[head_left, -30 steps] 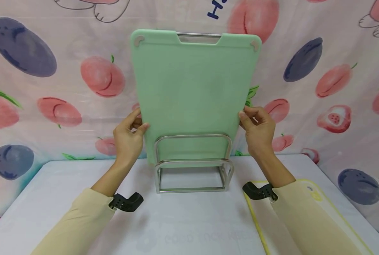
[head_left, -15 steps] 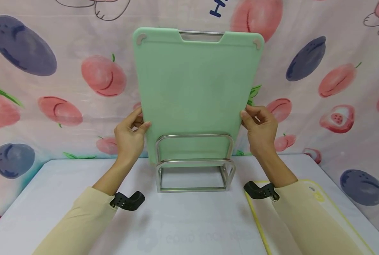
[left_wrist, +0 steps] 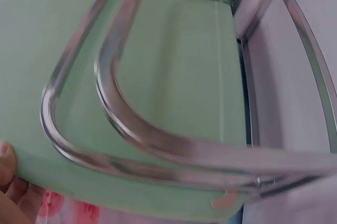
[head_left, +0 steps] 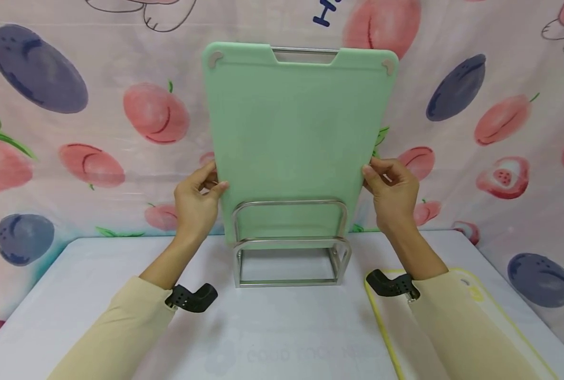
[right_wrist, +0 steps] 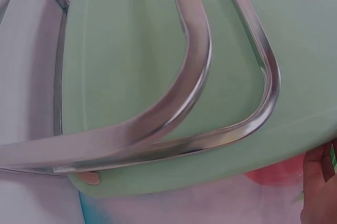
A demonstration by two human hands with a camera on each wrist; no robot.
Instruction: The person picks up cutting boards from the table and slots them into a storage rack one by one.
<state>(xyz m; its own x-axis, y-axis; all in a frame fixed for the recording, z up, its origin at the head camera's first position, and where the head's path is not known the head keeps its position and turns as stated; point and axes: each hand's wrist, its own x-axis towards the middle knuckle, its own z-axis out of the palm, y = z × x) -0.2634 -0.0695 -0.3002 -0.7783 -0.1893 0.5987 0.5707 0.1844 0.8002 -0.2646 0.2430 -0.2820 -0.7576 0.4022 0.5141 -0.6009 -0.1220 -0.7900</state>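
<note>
A light green cutting board (head_left: pixel 300 126) stands upright in a metal rack (head_left: pixel 291 241), behind its two front loops. My left hand (head_left: pixel 197 203) pinches the board's left edge between thumb and fingers. On the opposite edge, at about the same height, my right hand (head_left: pixel 392 192) pinches the board too. In the left wrist view the board (left_wrist: pixel 174 66) lies behind the curved steel bars (left_wrist: pixel 113 87), with a thumb (left_wrist: pixel 6 163) on its edge. The right wrist view shows the board's lower corner close to the rack's base and fingers (right_wrist: pixel 319 182) at its edge.
A white board with a yellow rim (head_left: pixel 381 324) lies flat on the white tabletop (head_left: pixel 282 327) at the right, partly under my right sleeve. A curtain printed with fruit (head_left: pixel 155 113) hangs right behind the table. Another metal bar (head_left: pixel 305 50) shows through the board's top notch.
The green board's upper part has shifted slightly to the right, and both hands have moved with it, keeping their hold. The rack stays in place.
</note>
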